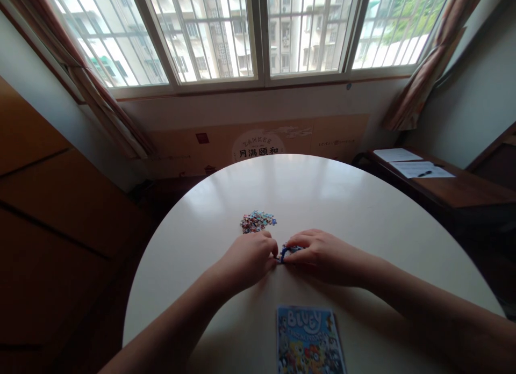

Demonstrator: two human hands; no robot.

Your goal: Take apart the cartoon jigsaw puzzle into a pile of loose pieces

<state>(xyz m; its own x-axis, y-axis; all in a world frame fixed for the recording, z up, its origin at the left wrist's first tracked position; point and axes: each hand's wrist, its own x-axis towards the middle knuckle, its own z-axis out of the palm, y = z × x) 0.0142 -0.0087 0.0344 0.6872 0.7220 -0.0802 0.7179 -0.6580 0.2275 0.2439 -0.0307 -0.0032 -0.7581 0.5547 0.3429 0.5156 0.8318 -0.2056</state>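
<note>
Over the middle of the round white table (pixel 193 239), my left hand (pixel 252 256) is closed in a pinch at a small jigsaw puzzle piece, mostly covered by the fingertips. Just to its right, my right hand (pixel 322 253) curls its fingers and thumb around a few blue and grey jigsaw puzzle pieces (pixel 287 251), which are partly hidden under it. The fingertips of both hands nearly meet. Beyond my left hand lies a loose pile of jigsaw puzzle pieces (pixel 258 221). Closer to me, a colourful "Bluey" picture sheet or box (pixel 310 342) lies flat.
A brown side table (pixel 459 194) at the right bears printed papers (pixel 421 168) and a pen (pixel 424 173). Behind the white table, a printed cardboard panel (pixel 338 140) stands below barred windows. An orange-brown cabinet (pixel 52 218) is on the left.
</note>
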